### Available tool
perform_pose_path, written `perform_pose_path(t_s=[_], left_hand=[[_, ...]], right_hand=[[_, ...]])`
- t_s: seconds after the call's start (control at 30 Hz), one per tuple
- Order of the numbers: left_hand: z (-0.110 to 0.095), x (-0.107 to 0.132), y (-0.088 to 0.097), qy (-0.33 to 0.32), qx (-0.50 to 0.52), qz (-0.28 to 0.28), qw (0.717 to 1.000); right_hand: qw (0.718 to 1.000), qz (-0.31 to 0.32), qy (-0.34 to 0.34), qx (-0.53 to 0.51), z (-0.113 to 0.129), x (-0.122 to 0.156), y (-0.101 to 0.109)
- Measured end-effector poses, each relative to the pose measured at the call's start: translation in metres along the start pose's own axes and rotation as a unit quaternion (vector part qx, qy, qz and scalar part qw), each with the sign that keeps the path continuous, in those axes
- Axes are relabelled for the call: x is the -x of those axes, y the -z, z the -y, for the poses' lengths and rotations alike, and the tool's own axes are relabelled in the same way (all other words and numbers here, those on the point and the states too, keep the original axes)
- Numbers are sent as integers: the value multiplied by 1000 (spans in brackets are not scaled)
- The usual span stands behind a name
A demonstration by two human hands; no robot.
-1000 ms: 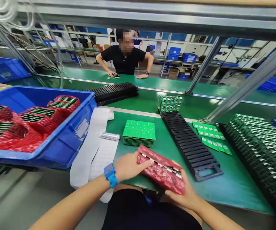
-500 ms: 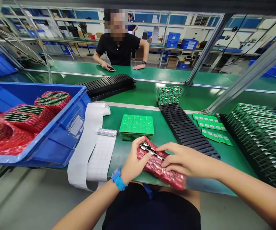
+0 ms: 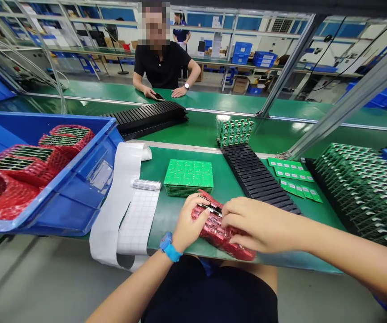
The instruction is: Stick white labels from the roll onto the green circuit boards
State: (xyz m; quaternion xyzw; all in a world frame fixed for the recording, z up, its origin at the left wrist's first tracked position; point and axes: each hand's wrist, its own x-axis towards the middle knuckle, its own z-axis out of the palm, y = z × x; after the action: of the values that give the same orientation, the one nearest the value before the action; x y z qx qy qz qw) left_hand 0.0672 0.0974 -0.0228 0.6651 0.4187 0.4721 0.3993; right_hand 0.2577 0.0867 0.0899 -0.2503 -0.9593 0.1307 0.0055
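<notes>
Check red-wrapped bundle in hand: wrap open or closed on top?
Open: between the left hand and right hand, a gap in the red wrap leaves dark and pale edges exposed. Underside: cannot tell.

Electronics assembly workshop, factory-floor type; we list the evidence. Near: one green-topped workbench (image 3: 167,211), bearing a stack of green circuit boards (image 3: 189,175), a black slotted rack (image 3: 255,175) and, close to the near edge, one red bubble-wrapped pack (image 3: 211,231). Left: one blue plastic bin (image 3: 72,199) of red-wrapped board bundles (image 3: 50,161). Right: further boards (image 3: 364,188) standing in close rows. We also record one slanting metal post (image 3: 285,65). Far: a green counter (image 3: 216,101), one person (image 3: 158,67) in a black top behind it; beyond, we count in long work tables (image 3: 112,53), blue crates (image 3: 242,51), a cardboard box (image 3: 240,84) and a fan (image 3: 111,31).
</notes>
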Motion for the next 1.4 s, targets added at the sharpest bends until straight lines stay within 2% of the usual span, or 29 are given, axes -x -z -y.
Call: perform_pose_path(t_s=[0.13,0.27,0.37,0.47,0.6,0.67,0.7,0.8,0.87,0.93,0.97,1.0,1.03,1.07,1.13,1.17,1.2,1.27,1.33,1.4], left_hand=[[0,0,-1,-5,1,1,1000],[1,-1,-1,-7,-1,0,1000],[3,-1,-1,-11,1,3,1000],[3,0,0,-13,5,8,1000],[3,1,1,-13,4,8,1000],[3,2,2,-13,2,7,1000],[3,3,3,-13,1,7,1000],[4,5,4,-15,5,14,1000],[4,5,5,-16,10,19,1000],[4,5,5,-14,14,23,1000],[4,5,5,-13,15,25,1000],[4,4,5,-11,15,26,999],[5,4,5,-11,16,27,999],[5,4,4,-11,17,28,999],[6,5,3,-8,22,24,999],[6,5,2,0,29,18,999],[6,6,1,11,40,11,999],[5,9,0,40,63,-6,997],[3,17,-1,66,60,-30,996],[0,29,-1,104,9,-70,992]], right_hand=[[984,-37,57,163,6,3,-27],[973,-60,88,205,9,8,-38],[982,-75,90,150,2,9,-35],[996,-91,6,22,-8,9,-27],[981,-93,-84,-151,-16,9,-15],[943,-136,-140,-270,-24,8,-15],[909,-172,-175,-337,-32,8,-16],[775,-283,-303,-477,-67,9,-27],[711,-339,-383,-483,-92,12,-34],[674,-396,-430,-451,-103,17,-38],[669,-427,-435,-424,-102,20,-38],[678,-447,-432,-392,-97,23,-37],[710,-440,-415,-359,-88,26,-36],[761,-402,-387,-331,-76,28,-34],[867,-249,-314,-297,-51,29,-33],[898,-166,-286,-291,-40,29,-33],[911,-101,-270,-294,-31,27,-34],[917,-35,-262,-298,-22,23,-37],[923,-6,-249,-294,-22,18,-40],[932,-7,-245,-268,-26,14,-40]])
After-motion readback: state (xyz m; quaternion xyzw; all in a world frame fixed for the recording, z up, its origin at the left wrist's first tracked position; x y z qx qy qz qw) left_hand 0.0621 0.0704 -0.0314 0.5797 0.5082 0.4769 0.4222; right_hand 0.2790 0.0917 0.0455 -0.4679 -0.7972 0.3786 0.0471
